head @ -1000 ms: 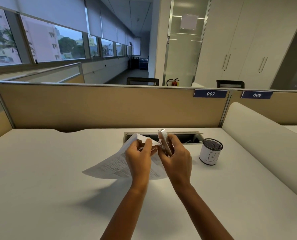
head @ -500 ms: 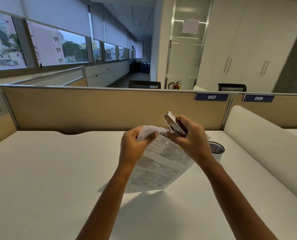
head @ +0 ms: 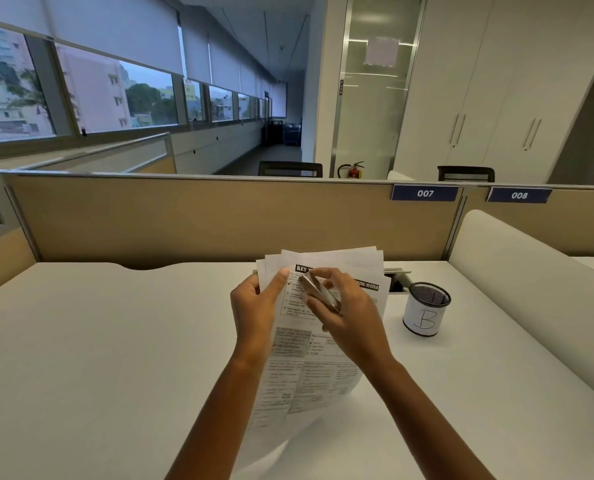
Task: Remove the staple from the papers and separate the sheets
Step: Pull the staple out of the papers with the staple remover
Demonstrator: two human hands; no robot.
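Observation:
A stack of printed papers is held up off the white desk, printed side toward me, its top edges fanned. My left hand pinches the upper left corner, thumb on the front sheet. My right hand grips a slim silver staple remover, whose tip points at the top left of the front page by my left thumb. The staple itself cannot be made out.
A mesh pen cup with a white label marked "B" stands on the desk to the right of the papers. A cable slot lies behind them. A tan partition closes the desk's far side, and a white padded divider runs along the right.
The papers have risen from lying on the desk to being held upright facing me. My right hand has brought the staple remover down onto the top left of the front page.

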